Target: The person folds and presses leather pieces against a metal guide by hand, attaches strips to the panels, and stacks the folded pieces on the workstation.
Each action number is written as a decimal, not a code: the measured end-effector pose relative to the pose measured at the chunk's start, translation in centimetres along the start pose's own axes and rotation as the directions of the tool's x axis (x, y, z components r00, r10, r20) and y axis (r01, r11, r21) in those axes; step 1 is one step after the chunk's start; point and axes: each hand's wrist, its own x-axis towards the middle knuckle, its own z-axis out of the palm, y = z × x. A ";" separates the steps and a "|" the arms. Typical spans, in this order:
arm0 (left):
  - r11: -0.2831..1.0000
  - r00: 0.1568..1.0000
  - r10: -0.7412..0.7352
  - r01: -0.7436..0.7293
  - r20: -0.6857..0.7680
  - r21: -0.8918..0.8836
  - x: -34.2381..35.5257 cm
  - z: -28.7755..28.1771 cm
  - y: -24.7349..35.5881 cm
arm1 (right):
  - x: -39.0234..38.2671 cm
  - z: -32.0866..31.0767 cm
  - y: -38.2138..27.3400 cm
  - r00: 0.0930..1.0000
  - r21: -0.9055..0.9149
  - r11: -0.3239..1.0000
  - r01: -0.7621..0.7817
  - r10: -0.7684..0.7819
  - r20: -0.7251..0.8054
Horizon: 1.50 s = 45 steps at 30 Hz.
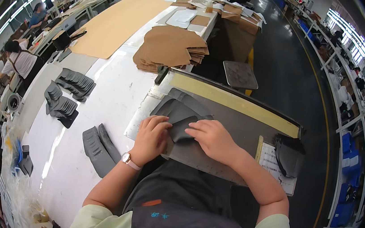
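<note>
One dark grey piece (181,129), probably light and pliable judging by its curve, so best taken by opposite edges, overlaps similar pieces (183,97) on the grey board (244,125), pinched leftward by the left hand (152,138) and rightward by the right hand (211,139).

The left forearm (109,181) slants up from the lower edge to a bent wrist, its hand (151,136) turned inward with the fingers curled toward the right. From a bent right elbow (277,200), the bare right forearm (257,173) angles up and inward to the right hand (212,137), its back upward and its gently bent fingers pointing left. The two hands face each other, near but apart, the right fingertips close together.
</note>
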 end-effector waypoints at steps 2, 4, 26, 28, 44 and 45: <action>0.992 0.978 -0.036 0.010 -0.204 -0.127 1.3 0.0 0.5 | -0.3 0.7 0.1 0.988 -0.190 0.970 0.155 -0.153 0.027; 0.999 0.979 0.035 -0.036 -0.203 -0.001 3.2 -0.4 0.1 | 0.0 1.4 0.2 0.983 -0.217 0.959 0.179 -0.180 0.015; 0.215 0.618 0.607 -0.733 -0.499 -0.645 8.5 -15.2 16.5 | -5.4 -2.7 10.5 0.921 -0.247 0.898 -0.363 0.305 -0.244; 0.242 0.597 0.620 -0.763 -0.509 -0.600 8.4 -15.4 16.8 | -4.9 -3.2 9.8 0.912 -0.183 0.913 -0.365 0.311 -0.268; 0.301 0.726 0.305 -0.688 -0.617 -0.660 12.1 -10.6 17.4 | -5.3 -2.3 10.7 0.836 -0.227 0.813 -0.536 0.473 -0.277; 0.408 0.801 0.314 -0.599 -0.510 -0.689 12.4 -9.8 15.7 | -4.7 -2.5 10.3 0.837 -0.250 0.804 -0.539 0.478 -0.265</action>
